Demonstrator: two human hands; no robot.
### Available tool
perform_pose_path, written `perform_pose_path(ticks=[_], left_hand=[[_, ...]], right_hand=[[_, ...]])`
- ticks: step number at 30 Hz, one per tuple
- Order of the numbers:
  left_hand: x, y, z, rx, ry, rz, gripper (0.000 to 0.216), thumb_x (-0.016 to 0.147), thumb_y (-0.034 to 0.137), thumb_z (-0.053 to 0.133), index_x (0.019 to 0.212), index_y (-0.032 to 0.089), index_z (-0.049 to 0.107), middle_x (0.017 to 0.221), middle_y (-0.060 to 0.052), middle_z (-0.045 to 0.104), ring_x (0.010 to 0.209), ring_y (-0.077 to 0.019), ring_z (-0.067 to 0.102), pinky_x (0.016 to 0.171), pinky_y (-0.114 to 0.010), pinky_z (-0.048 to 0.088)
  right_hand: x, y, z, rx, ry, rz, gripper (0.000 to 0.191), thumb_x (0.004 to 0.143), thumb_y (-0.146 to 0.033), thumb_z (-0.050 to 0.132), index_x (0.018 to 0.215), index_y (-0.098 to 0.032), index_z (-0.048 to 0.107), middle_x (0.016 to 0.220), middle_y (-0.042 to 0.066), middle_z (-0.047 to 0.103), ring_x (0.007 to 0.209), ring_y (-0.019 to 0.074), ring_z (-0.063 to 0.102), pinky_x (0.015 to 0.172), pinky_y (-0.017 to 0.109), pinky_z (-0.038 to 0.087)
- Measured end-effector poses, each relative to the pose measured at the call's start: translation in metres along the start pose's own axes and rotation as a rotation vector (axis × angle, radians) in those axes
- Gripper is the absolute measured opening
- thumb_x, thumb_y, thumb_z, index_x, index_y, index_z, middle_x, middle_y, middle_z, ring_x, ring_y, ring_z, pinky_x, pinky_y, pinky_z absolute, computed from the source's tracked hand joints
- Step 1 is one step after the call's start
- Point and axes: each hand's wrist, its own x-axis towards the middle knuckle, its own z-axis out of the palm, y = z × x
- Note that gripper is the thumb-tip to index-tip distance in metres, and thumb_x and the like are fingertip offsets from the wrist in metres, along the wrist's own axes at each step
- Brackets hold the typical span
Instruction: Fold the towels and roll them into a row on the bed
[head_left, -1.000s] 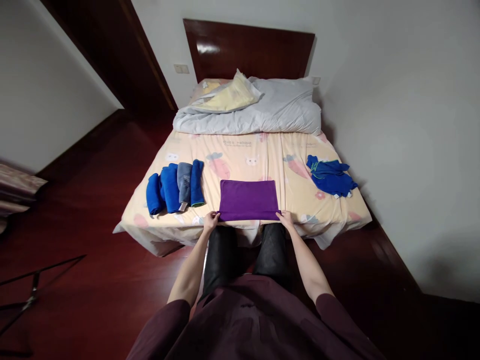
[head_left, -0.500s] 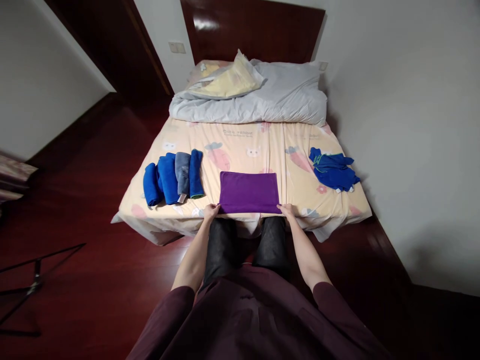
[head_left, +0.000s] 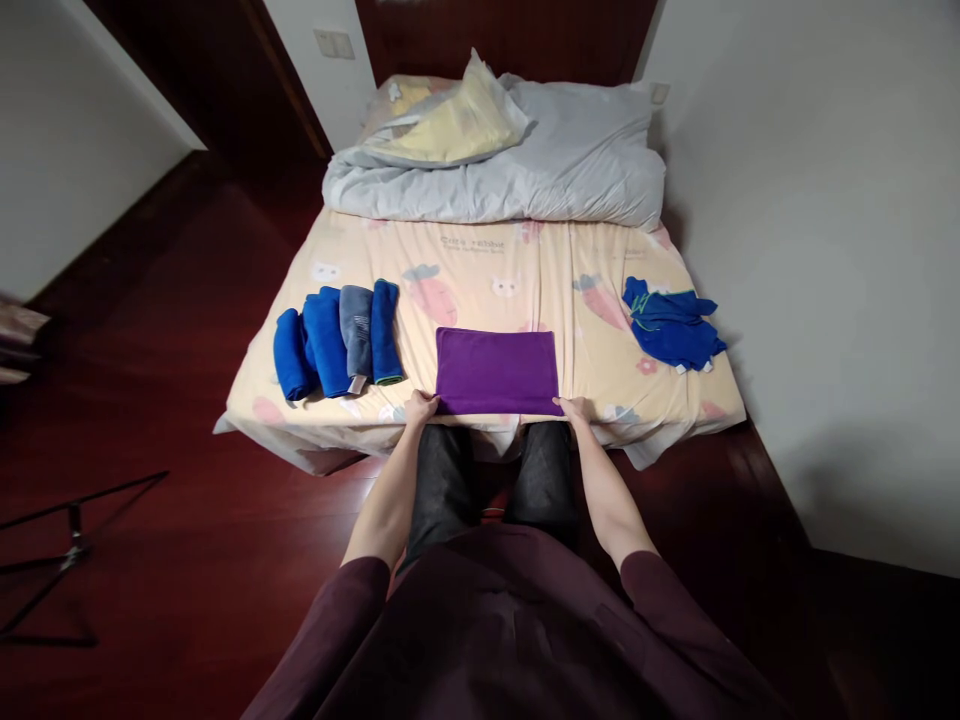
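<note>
- One purple towel, folded to a flat rectangle, lies at the middle of the bed's near edge.
- Left hand: fingers closed on the towel's near left corner.
- Right hand: fingers at the near right corner; whether they pinch it or only press on it cannot be told.
- Handling, by judgement: light, soft, limp terry; not fragile, not slippery. It would sag if lifted from one point, so the corners or the near edge are the places to take hold.
- Four rolled blue and grey towels, side by side toward the near left corner.
- One loose heap of blue cloths by the right edge.
- One grey duvet, bunched along the far edge.
</note>
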Motion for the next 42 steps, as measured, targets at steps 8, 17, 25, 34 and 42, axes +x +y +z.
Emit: perform_pose_path(ticks=[8,17,25,34,42], left_hand=[[-0.012,0.014,0.000,0.113,-0.007,0.054,0.031,0.093,0.040,0.060,0.115,0.018,0.060,0.119,-0.020,0.070,0.115,-0.0347,0.067,0.090,-0.041,0.050],[-0.042,0.018,0.016,0.268,0.093,0.766,0.035,0.095,0.014,0.045,0.122,0.020,0.065,0.128,-0.018,0.060,0.128,-0.0347,0.052,0.111,-0.048,0.038],[-0.041,-0.011,0.027,0.298,0.019,0.996,0.046,0.096,0.024,0.048,0.140,0.018,0.061,0.149,-0.016,0.054,0.144,-0.0315,0.043,0.122,-0.049,0.035],[-0.027,-0.018,0.025,0.402,-0.050,0.948,0.071,0.084,0.003,0.042,0.155,0.012,0.044,0.159,-0.019,0.047,0.152,-0.0314,0.038,0.127,-0.051,0.023],[-0.033,0.013,0.045,0.434,0.053,0.852,0.061,0.087,0.003,0.042,0.146,0.008,0.053,0.130,-0.027,0.063,0.131,-0.0380,0.055,0.114,-0.060,0.038]], right_hand=[[-0.014,-0.010,-0.003,-0.025,0.061,0.004,0.048,0.076,-0.049,0.081,0.108,-0.014,0.074,0.111,0.021,0.074,0.107,0.0331,0.071,0.085,0.037,0.056],[-0.043,-0.013,0.009,-0.251,0.158,-0.807,0.037,0.092,-0.007,0.050,0.122,-0.019,0.068,0.128,0.015,0.064,0.122,0.0258,0.056,0.110,0.039,0.042],[-0.051,0.011,0.017,-0.318,0.071,-1.013,0.040,0.100,-0.031,0.055,0.135,-0.017,0.067,0.146,0.011,0.062,0.136,0.0249,0.053,0.121,0.041,0.036],[-0.052,0.017,0.018,-0.309,0.036,-0.941,0.048,0.098,-0.021,0.052,0.145,-0.016,0.060,0.154,0.012,0.055,0.145,0.0229,0.051,0.123,0.039,0.037],[-0.051,-0.019,0.027,-0.419,0.053,-0.699,0.042,0.094,-0.013,0.055,0.134,-0.018,0.066,0.120,0.022,0.073,0.112,0.0318,0.069,0.104,0.044,0.049]])
